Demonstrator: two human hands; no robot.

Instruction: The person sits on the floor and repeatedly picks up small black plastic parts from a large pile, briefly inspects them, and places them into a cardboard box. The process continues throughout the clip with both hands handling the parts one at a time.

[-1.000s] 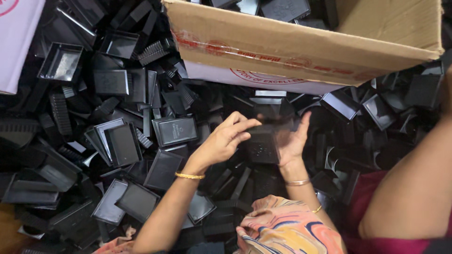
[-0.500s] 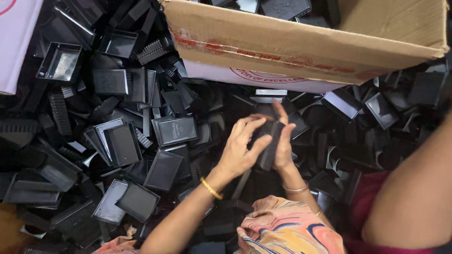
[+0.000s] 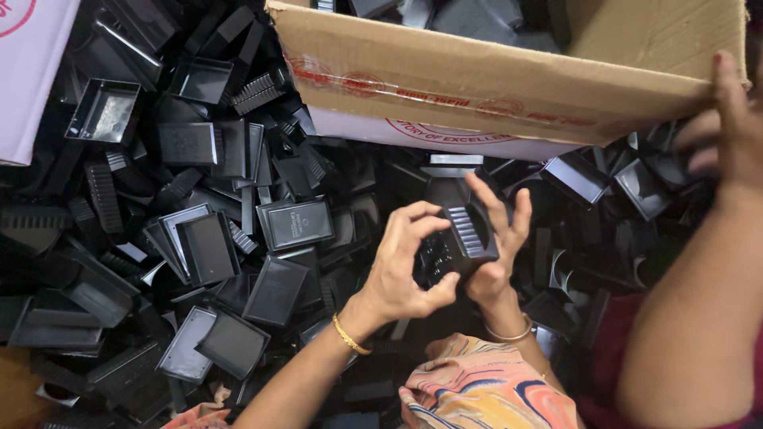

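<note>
Both hands, left hand (image 3: 401,266) and right hand (image 3: 497,238), clamp one black plastic housing (image 3: 457,238) between them, just below the cardboard box (image 3: 493,87), long axis upright.

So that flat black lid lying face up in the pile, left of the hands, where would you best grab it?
Probably by the two long edges of the flat black lid, coming straight down from above. It lies face up on the pile of black parts, its raised rim exposed, well apart from the left hand.

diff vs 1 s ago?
Both hands have closed on one black part and lifted it off the pile: left hand curled over it, right hand behind. Cardboard box and pile unchanged; another person's hand now on the box edge.
</note>
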